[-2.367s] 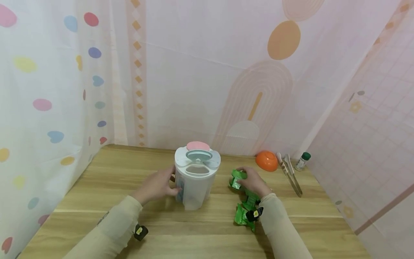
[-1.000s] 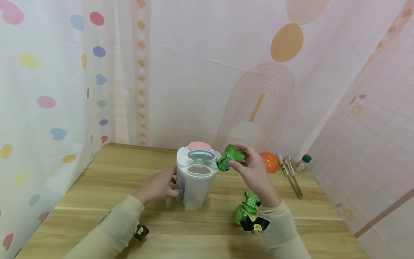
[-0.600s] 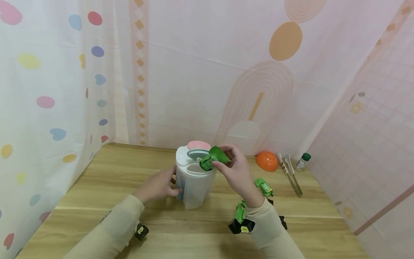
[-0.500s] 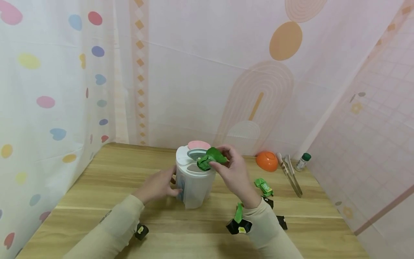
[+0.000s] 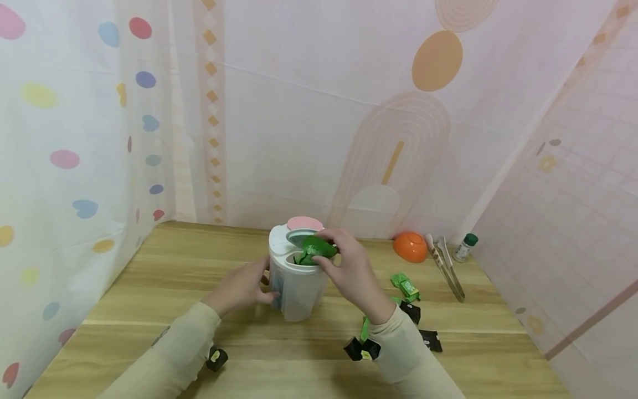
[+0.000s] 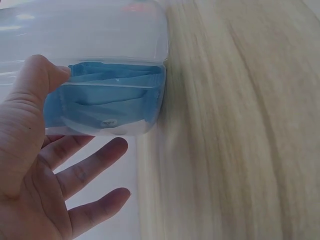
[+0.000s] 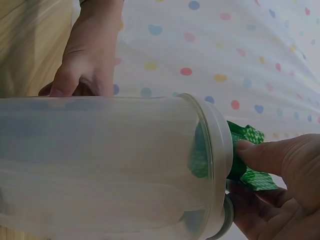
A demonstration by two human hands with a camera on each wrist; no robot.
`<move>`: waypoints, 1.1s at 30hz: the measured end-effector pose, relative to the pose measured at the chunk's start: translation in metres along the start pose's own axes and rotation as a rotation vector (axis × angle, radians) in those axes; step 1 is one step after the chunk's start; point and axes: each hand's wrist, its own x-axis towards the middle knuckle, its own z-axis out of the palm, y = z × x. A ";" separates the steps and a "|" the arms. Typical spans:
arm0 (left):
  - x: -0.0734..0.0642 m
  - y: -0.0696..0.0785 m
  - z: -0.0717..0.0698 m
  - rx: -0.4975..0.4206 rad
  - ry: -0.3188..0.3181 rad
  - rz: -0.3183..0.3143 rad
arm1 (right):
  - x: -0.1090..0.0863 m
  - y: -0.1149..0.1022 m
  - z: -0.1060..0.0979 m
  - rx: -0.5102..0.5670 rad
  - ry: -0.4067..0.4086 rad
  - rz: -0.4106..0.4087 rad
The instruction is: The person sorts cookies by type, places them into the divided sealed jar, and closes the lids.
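Note:
A translucent canister (image 5: 299,299) with a white lid and raised flaps stands on the wooden table. My left hand (image 5: 241,288) grips its left side, thumb on the wall and other fingers spread behind, as the left wrist view shows. Through the wall there, a blue packet (image 6: 115,102) lies at the bottom. My right hand (image 5: 354,271) pinches a shiny green-wrapped packet (image 5: 319,246) between thumb and fingers at the lid opening. In the right wrist view, part of the green packet (image 7: 257,180) sticks out beyond the rim, and its lower end shows inside through the wall.
Right of the canister lie a green packet (image 5: 406,286) and black packets (image 5: 431,341), some partly behind the right sleeve. At the back right are an upturned orange bowl (image 5: 410,247), metal tongs (image 5: 452,280) and a small green-capped bottle (image 5: 466,247). Patterned curtains enclose the table.
My right hand picked up the green packet from the table, carried it left and lowered it into the lid opening. My left hand has stayed on the canister.

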 end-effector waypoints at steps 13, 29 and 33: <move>0.000 -0.003 0.002 0.020 0.020 0.039 | 0.001 0.003 0.001 0.017 -0.001 -0.082; 0.001 -0.007 0.004 0.029 0.006 0.015 | -0.003 0.013 -0.012 0.041 0.068 -0.036; 0.001 -0.008 0.004 0.023 -0.003 0.011 | -0.005 0.018 -0.016 0.056 0.069 0.003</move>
